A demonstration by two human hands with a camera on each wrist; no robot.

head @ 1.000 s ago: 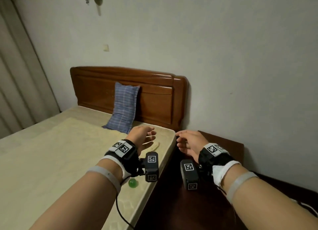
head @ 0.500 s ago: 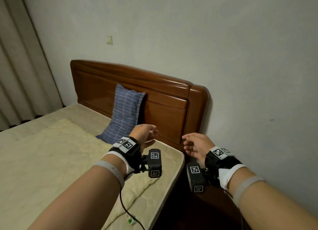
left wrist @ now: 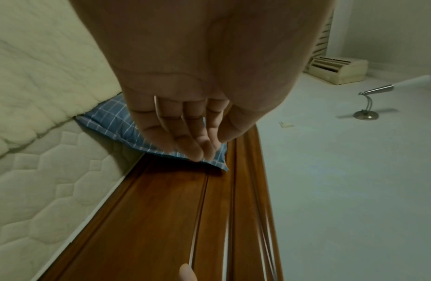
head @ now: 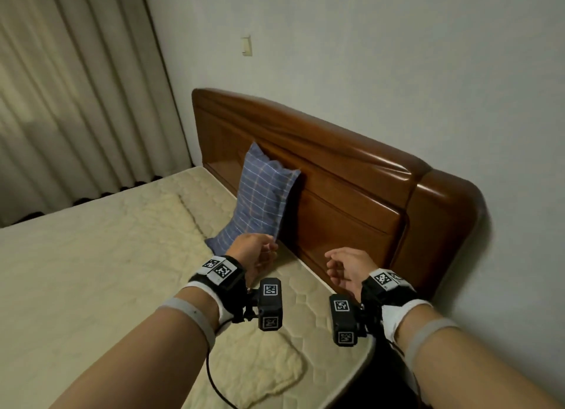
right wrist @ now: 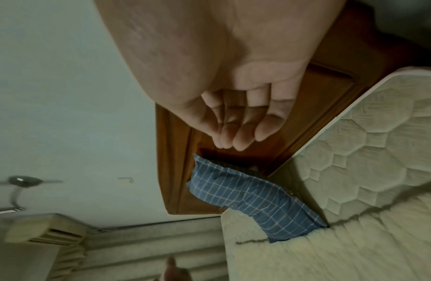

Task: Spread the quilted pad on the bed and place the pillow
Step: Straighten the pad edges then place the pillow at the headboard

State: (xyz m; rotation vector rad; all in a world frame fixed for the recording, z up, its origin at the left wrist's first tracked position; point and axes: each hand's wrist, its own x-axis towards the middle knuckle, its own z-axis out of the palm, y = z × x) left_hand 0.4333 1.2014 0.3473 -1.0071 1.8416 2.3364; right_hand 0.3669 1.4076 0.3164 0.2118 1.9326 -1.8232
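Observation:
A blue plaid pillow stands on end against the wooden headboard, its lower end on the edge of the cream quilted pad. The pad lies flat over the mattress. My left hand hovers just short of the pillow's lower corner, fingers loosely extended, holding nothing. My right hand hangs over the mattress's near corner in front of the headboard, fingers relaxed and empty.
Curtains hang beyond the far side of the bed. The wall runs behind the headboard, with a small switch plate. A dark gap lies between the mattress and the wall on the right.
The view has swung left and nearer the headboard. Both hands have moved forward over the mattress toward the pillow; the right hand left the nightstand side. Both stay empty.

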